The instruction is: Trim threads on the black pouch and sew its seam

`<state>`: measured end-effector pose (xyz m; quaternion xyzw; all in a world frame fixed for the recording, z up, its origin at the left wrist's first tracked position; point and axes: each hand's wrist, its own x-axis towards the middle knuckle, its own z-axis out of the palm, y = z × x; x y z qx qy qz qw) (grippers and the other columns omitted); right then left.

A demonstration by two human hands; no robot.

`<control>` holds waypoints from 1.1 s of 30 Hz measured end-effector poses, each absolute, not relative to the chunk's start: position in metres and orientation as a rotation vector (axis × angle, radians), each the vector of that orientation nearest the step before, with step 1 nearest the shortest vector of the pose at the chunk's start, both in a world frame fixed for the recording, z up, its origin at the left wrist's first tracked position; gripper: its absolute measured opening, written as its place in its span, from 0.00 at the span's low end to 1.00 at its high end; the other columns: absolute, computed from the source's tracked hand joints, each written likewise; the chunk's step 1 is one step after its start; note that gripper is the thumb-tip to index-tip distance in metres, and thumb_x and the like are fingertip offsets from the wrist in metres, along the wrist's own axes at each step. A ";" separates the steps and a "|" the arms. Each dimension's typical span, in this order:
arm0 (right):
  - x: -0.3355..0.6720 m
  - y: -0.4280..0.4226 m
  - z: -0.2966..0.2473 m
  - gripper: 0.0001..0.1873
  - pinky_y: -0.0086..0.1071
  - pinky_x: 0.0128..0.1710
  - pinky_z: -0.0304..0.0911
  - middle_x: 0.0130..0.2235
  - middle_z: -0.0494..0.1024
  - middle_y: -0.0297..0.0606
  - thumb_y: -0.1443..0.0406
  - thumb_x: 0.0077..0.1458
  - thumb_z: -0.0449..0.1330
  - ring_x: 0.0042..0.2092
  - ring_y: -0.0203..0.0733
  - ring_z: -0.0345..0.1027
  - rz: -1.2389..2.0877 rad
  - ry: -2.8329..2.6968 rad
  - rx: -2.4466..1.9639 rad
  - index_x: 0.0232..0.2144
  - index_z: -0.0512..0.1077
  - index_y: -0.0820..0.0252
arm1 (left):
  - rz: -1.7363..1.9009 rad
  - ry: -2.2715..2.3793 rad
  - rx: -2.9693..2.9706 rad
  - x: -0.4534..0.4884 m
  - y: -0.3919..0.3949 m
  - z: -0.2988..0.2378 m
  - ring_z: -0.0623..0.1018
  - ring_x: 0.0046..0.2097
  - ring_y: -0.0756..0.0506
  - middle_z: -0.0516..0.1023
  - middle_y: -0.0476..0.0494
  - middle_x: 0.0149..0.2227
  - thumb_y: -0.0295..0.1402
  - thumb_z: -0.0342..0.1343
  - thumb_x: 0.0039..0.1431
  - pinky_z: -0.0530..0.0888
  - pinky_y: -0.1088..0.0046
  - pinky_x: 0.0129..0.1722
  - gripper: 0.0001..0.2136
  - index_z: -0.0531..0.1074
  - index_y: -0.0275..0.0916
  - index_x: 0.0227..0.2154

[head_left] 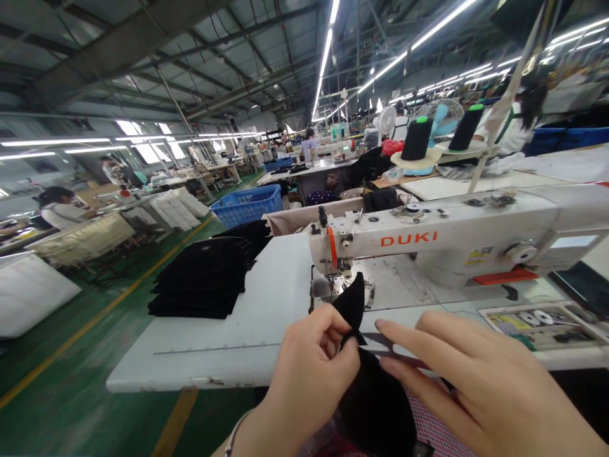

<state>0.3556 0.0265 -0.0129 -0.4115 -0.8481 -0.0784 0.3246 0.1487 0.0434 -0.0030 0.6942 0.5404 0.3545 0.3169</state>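
Two bare hands, left hand (309, 368) and right hand (476, 381); nails short and plain. Thin pale bracelet (231, 440) on the wrist just behind the left hand. Below and right of the left hand: garment (431, 428) in small red-and-white check, partly hidden.

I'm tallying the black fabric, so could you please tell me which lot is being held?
The single black piece at the front, pinched by the left hand; the folded stack lies apart from both hands on the table, further left.

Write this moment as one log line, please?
left hand: pinching black cloth | right hand: fingers straight beside it | sewing machine: behind cloth
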 end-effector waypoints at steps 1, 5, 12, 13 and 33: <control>0.355 0.026 -0.012 0.14 0.35 0.29 0.59 0.31 0.72 0.34 0.58 0.66 0.51 0.29 0.41 0.68 -0.303 -2.233 -1.057 0.50 0.68 0.54 | 0.933 1.417 1.818 0.150 0.044 -0.004 0.65 0.22 0.54 0.64 0.56 0.20 0.26 0.53 0.52 0.60 0.79 0.22 0.03 0.65 0.39 0.26; 0.355 0.028 -0.011 0.14 0.37 0.28 0.58 0.29 0.71 0.33 0.59 0.66 0.51 0.28 0.41 0.68 -0.498 -2.289 -1.025 0.49 0.69 0.57 | 0.929 1.395 1.812 0.153 0.043 -0.008 0.65 0.22 0.54 0.64 0.57 0.20 0.27 0.53 0.53 0.60 0.80 0.22 0.03 0.65 0.39 0.27; 0.357 0.023 -0.011 0.16 0.38 0.29 0.58 0.27 0.69 0.33 0.61 0.67 0.46 0.28 0.41 0.66 -0.570 -2.325 -1.063 0.48 0.71 0.57 | 0.910 1.406 1.844 0.154 0.041 -0.011 0.66 0.22 0.54 0.65 0.57 0.20 0.28 0.54 0.55 0.60 0.79 0.22 0.05 0.64 0.40 0.26; 0.355 0.023 -0.010 0.16 0.38 0.28 0.58 0.27 0.68 0.33 0.61 0.67 0.45 0.28 0.41 0.66 -0.585 -2.327 -1.071 0.47 0.71 0.57 | 0.902 1.411 1.848 0.155 0.041 -0.011 0.66 0.22 0.54 0.65 0.57 0.20 0.28 0.54 0.55 0.60 0.79 0.22 0.05 0.64 0.40 0.26; 0.334 0.034 -0.024 0.06 0.28 0.29 0.62 0.27 0.73 0.29 0.70 0.56 0.58 0.29 0.36 0.67 0.756 -2.019 -1.307 0.27 0.68 0.56 | 0.777 1.422 1.914 0.155 0.037 -0.017 0.67 0.24 0.51 0.65 0.56 0.23 0.29 0.53 0.59 0.63 0.74 0.27 0.04 0.66 0.42 0.37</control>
